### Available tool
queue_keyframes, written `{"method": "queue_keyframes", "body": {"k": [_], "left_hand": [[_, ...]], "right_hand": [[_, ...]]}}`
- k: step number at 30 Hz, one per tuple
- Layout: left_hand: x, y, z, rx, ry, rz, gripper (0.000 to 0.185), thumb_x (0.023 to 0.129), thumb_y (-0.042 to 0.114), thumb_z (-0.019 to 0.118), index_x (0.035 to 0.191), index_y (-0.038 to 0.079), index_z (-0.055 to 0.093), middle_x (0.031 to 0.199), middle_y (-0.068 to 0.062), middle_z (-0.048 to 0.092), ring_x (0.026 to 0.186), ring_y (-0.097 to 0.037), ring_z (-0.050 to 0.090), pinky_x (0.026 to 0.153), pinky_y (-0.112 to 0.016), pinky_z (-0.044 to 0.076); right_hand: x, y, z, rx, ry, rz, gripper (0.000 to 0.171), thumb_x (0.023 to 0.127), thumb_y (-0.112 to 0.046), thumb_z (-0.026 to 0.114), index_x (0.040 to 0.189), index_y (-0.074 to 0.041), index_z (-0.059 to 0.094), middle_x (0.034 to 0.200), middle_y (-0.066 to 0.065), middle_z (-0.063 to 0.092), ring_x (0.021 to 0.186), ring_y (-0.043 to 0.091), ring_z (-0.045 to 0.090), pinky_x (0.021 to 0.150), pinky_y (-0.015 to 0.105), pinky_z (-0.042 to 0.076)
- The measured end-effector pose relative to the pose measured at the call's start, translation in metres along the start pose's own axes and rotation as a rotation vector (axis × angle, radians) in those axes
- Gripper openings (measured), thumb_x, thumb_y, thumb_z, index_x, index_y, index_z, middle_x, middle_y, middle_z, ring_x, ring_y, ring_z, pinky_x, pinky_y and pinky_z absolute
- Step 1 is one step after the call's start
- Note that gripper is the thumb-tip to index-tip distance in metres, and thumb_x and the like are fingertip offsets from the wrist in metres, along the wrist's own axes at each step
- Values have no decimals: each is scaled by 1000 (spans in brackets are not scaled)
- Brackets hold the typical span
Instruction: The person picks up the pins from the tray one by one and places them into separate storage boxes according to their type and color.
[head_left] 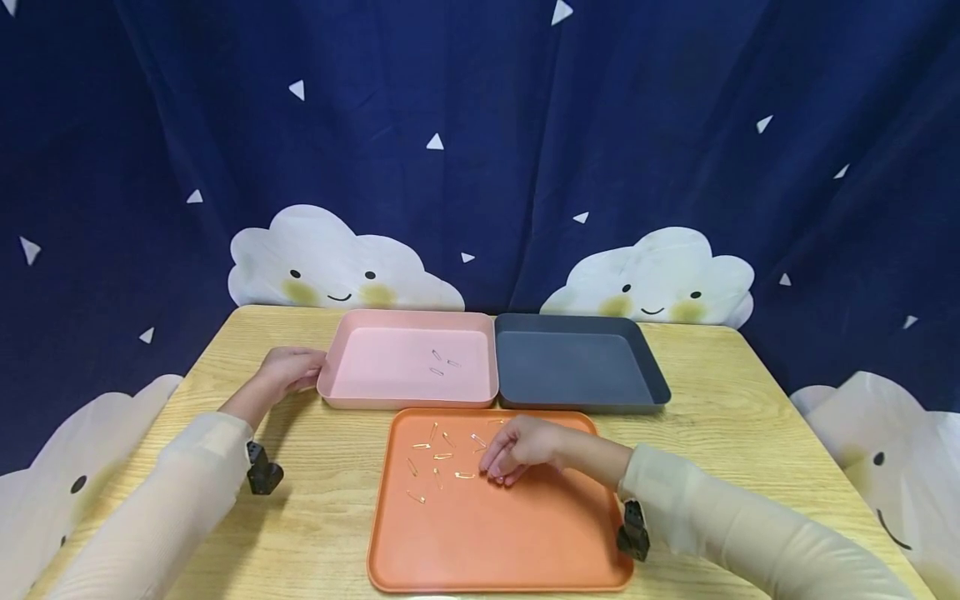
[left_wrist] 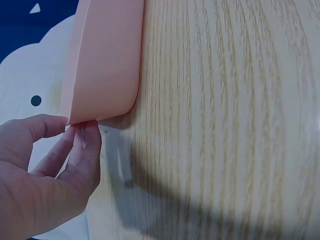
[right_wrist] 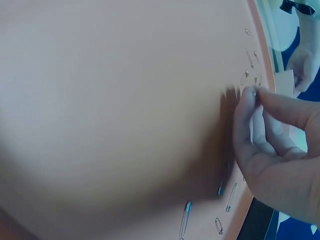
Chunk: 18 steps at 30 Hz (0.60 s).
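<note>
On the table (head_left: 735, 400), two trays sit side by side at the far side: the left tray (head_left: 408, 396) holds three safety pins (head_left: 442, 363); the right tray (head_left: 577, 367) touches it. The near tray (head_left: 495, 542) holds scattered pins (head_left: 438, 462).

Your backdrop and spare tray
On the bench (head_left: 750, 400), the dark tray (head_left: 577, 367) sits before your cloud curtain (head_left: 480, 167).
</note>
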<state>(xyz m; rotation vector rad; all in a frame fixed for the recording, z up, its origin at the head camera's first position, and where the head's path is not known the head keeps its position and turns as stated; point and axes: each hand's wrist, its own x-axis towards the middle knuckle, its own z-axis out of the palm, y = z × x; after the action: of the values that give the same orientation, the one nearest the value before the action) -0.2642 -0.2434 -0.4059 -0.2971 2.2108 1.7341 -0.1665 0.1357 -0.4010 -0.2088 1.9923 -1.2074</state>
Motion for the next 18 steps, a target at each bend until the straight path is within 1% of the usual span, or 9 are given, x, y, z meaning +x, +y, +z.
{"method": "queue_keyframes", "body": {"k": [4,8,11,14,18], "left_hand": [[1,-1,-1,-3,-1,1,54,88,6,54,135,-19,40,72,13,60,68,5,59,67,-12,56],[1,0,0,-10,5,-7,54,88,6,54,135,-18,40,72,13,60,69,5,60,68,-12,57],[0,0,0,-10,8,-12,55,88,6,54,136,-18,39,72,13,60,69,5,60,68,-12,57],[0,1,0,-5,17,-20,55,88,7,54,136,-17,40,72,12,60,69,5,58,68,-12,57],[0,3,1,9,30,-34,55,88,7,54,136,-16,41,75,11,60,69,5,57,68,-12,57]], "right_hand": [[3,-1,-5,119,-26,8,25,84,7,63,108,16,64,93,17,74,70,9,66,74,28,62],[6,-3,-10,236,-36,6,30,84,10,60,113,18,61,91,12,75,73,10,68,77,28,61],[9,-6,-13,296,-27,8,33,84,9,60,116,18,59,90,8,75,74,10,68,80,29,61],[10,-10,-15,345,-14,7,35,85,8,60,119,17,57,91,9,75,76,12,69,83,32,61],[14,-13,-18,383,-1,-6,37,86,8,60,121,18,55,90,8,74,78,13,70,86,34,60]]}}
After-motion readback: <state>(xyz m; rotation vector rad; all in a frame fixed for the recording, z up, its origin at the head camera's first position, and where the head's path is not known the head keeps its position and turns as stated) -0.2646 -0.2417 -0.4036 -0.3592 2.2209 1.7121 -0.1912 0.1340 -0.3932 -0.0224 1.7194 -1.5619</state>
